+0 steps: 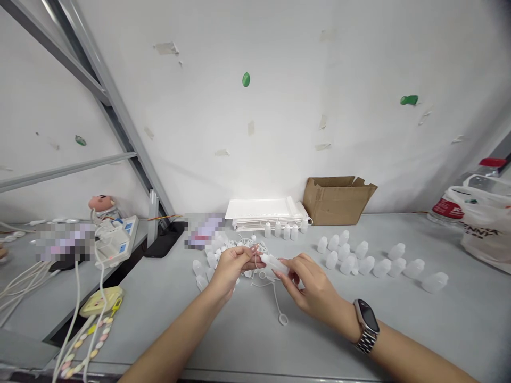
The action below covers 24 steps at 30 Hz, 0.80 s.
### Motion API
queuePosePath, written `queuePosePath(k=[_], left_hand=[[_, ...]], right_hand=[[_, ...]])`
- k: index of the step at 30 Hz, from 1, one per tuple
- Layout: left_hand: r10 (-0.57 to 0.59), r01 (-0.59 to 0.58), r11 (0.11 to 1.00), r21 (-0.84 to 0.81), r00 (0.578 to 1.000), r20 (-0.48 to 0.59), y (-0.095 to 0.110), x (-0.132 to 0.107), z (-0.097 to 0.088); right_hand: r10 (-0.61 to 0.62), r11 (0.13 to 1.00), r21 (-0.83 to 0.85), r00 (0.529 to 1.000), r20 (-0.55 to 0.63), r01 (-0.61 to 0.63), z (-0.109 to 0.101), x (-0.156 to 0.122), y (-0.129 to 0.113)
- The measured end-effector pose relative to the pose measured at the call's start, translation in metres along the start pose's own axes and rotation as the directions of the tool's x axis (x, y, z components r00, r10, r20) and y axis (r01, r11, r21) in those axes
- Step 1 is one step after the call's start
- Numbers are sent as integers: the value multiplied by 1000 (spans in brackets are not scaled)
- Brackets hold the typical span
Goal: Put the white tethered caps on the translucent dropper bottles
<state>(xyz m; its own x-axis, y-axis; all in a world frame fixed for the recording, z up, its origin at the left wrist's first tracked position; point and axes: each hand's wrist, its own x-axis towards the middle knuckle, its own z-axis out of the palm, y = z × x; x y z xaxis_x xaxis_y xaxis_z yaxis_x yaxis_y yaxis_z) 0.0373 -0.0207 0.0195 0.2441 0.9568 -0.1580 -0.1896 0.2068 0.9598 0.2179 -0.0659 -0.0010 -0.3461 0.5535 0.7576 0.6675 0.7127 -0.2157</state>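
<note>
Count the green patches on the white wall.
3: one green patch at left, a second green patch at upper centre, a third green patch at right. The grey metal frame may hide others.

Grey table point(247, 346) | back: cardboard box point(331, 201), white stack point(261, 210) | right: scattered small whitish bottles point(381, 267) | centre: tangled white cords point(244, 242) | far right: plastic bag point(485, 229)

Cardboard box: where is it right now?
In the head view, the cardboard box stands right of centre at the back of the table, near the wall, just right of the white stack and beyond the right hand.
</note>
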Motion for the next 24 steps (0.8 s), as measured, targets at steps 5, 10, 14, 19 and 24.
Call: queuePosePath(k=[5,10,14,19,24], left_hand=[[19,-19,1000,0,1000,12,-3,1,-1],[42,-41,999,-8,999,16,-7,1,-1],[61,-61,998,-17,997,49,-7,0,0],[68,-66,997,-26,993,92,-8,1,0],[73,-70,997,-32,992,104,-7,0,4]], right_hand=[[38,998,41,999,10,-38,0,0,0],[24,999,31,1000,-7,-24,3,-2,0],[20,999,38,1000,-14,-20,4,-3,0],[59,995,81,998,19,-60,5,-5,0],[258,938,206,959,119,-278,2,0,1]])
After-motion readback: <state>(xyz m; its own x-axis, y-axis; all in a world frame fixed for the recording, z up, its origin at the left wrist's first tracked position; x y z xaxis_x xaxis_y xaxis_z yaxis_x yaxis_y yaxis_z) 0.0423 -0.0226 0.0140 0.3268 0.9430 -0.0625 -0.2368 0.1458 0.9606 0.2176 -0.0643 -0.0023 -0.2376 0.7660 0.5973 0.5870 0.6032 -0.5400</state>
